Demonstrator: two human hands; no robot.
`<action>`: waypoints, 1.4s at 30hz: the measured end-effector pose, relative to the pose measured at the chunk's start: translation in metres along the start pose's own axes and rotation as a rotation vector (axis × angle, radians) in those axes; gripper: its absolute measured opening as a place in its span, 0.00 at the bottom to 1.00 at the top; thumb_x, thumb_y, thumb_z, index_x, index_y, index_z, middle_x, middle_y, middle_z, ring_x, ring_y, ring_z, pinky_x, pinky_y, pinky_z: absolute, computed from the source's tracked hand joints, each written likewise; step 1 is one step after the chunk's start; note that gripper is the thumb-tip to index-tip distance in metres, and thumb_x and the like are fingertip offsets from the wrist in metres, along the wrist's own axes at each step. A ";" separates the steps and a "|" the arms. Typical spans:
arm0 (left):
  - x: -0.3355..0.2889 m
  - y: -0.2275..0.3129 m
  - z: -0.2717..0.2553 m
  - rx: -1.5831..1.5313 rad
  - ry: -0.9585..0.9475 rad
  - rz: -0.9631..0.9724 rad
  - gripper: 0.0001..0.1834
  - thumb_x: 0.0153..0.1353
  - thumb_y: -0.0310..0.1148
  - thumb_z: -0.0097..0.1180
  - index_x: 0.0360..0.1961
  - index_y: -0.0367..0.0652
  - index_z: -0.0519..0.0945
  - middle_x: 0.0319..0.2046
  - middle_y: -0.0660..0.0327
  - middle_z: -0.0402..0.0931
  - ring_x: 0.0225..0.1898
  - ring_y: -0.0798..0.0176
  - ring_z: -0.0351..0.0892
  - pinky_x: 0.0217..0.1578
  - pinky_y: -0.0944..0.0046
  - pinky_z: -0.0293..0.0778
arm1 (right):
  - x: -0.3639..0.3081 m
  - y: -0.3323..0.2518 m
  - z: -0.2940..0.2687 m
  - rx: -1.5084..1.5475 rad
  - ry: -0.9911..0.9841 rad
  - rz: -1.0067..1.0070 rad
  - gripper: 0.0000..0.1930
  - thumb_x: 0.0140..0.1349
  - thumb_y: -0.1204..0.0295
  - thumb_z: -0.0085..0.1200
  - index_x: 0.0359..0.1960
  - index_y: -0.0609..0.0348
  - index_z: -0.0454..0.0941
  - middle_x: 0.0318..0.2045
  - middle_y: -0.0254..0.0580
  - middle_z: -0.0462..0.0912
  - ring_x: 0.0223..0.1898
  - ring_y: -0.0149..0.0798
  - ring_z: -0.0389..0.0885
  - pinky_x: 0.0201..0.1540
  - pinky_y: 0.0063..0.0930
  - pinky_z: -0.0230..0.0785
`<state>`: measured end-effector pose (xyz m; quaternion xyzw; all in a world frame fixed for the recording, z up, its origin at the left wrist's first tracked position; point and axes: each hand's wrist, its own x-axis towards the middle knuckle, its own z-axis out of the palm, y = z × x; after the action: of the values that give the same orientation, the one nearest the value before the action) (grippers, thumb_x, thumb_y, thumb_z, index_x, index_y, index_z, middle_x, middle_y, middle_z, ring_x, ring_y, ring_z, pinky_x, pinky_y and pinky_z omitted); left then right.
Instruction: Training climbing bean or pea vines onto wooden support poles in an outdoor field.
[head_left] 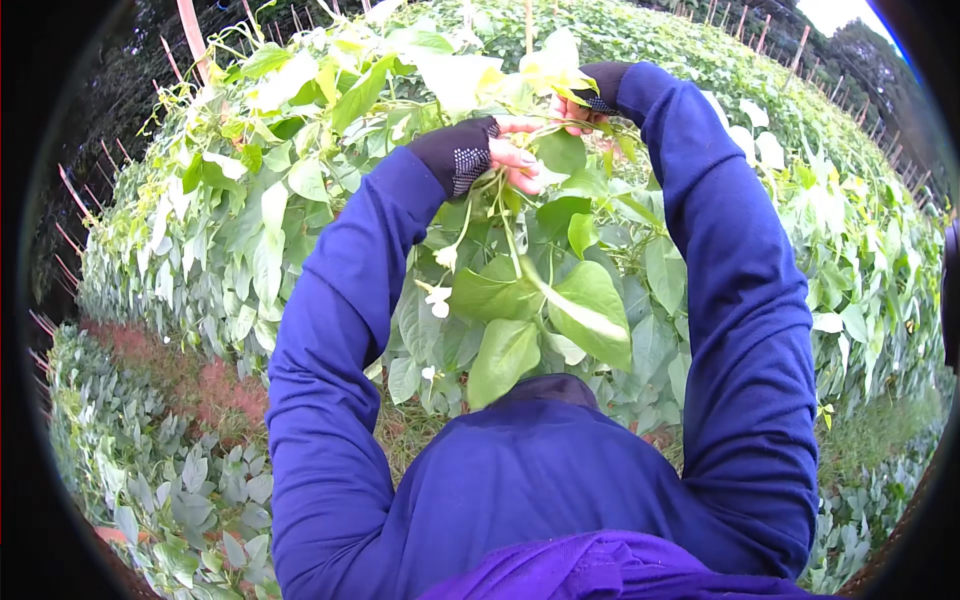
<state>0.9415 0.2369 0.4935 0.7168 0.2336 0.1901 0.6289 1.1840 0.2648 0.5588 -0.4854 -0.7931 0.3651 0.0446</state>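
Observation:
Both my hands are raised into a leafy climbing bean plant, in dark fingerless gloves with pale dots. My left hand [517, 165] is closed around thin stems of a bean vine [508, 225]. Below it hang broad green leaves [505, 360] and a small white flower [438, 300]. Slightly farther off and to the right, my right hand [578, 113] has its fingers curled at vine stems close to the left hand. Bright leaves [545, 75] cover part of its fingers. The hands are close but apart.
Dense bean foliage [250, 230] spreads on both sides and far ahead. Wooden stakes [193, 40] rise along the rows. Reddish soil [215, 390] and lower plants [200, 490] lie at the left. Dark trees [865, 70] stand at the far right.

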 end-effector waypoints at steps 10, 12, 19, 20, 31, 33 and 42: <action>-0.025 0.070 0.000 0.493 0.022 -0.071 0.36 0.56 0.26 0.58 0.66 0.50 0.61 0.29 0.64 0.76 0.22 0.73 0.74 0.29 0.72 0.73 | -0.007 0.016 0.014 -0.489 0.485 0.094 0.13 0.55 0.65 0.50 0.39 0.56 0.81 0.29 0.40 0.84 0.29 0.36 0.80 0.32 0.33 0.70; -0.045 0.069 -0.013 0.568 0.100 -0.082 0.37 0.54 0.25 0.58 0.67 0.50 0.61 0.28 0.64 0.76 0.21 0.73 0.74 0.30 0.72 0.73 | -0.034 -0.048 0.061 -0.769 0.649 0.147 0.16 0.56 0.64 0.50 0.42 0.57 0.80 0.33 0.45 0.84 0.35 0.44 0.82 0.38 0.38 0.71; -0.046 0.054 -0.020 0.259 0.150 0.021 0.43 0.51 0.17 0.50 0.69 0.52 0.55 0.44 0.52 0.71 0.26 0.68 0.76 0.41 0.64 0.79 | -0.052 -0.068 0.097 -0.269 0.751 -0.247 0.13 0.58 0.70 0.51 0.44 0.52 0.81 0.29 0.45 0.83 0.29 0.41 0.81 0.37 0.33 0.72; -0.045 0.050 -0.023 0.272 0.167 0.044 0.42 0.52 0.17 0.50 0.69 0.52 0.55 0.45 0.53 0.70 0.27 0.68 0.76 0.41 0.64 0.79 | -0.047 -0.068 0.098 -0.269 0.751 -0.248 0.13 0.58 0.70 0.51 0.44 0.52 0.81 0.29 0.45 0.83 0.29 0.41 0.81 0.37 0.33 0.72; -0.047 0.033 -0.033 0.221 0.377 0.137 0.33 0.56 0.19 0.50 0.64 0.43 0.62 0.47 0.57 0.67 0.34 0.64 0.80 0.41 0.65 0.80 | 0.003 -0.060 0.088 -0.331 0.737 -0.220 0.11 0.58 0.70 0.54 0.42 0.48 0.82 0.33 0.41 0.84 0.34 0.37 0.82 0.40 0.31 0.72; -0.048 0.028 -0.038 0.188 0.465 0.183 0.31 0.56 0.19 0.51 0.63 0.40 0.63 0.46 0.57 0.68 0.36 0.63 0.80 0.41 0.64 0.80 | -0.002 -0.069 0.089 -0.379 0.683 -0.111 0.10 0.56 0.70 0.54 0.40 0.49 0.81 0.34 0.42 0.84 0.36 0.39 0.81 0.41 0.31 0.71; -0.054 0.026 -0.056 0.038 0.404 0.285 0.27 0.56 0.20 0.51 0.59 0.37 0.66 0.46 0.57 0.72 0.41 0.61 0.79 0.47 0.62 0.77 | -0.003 -0.066 0.090 -0.562 0.747 -0.146 0.17 0.54 0.70 0.52 0.48 0.47 0.76 0.32 0.46 0.82 0.35 0.43 0.81 0.39 0.34 0.71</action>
<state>0.8679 0.2488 0.5280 0.7015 0.2548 0.4120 0.5228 1.0986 0.1970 0.5347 -0.5197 -0.8230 -0.0674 0.2193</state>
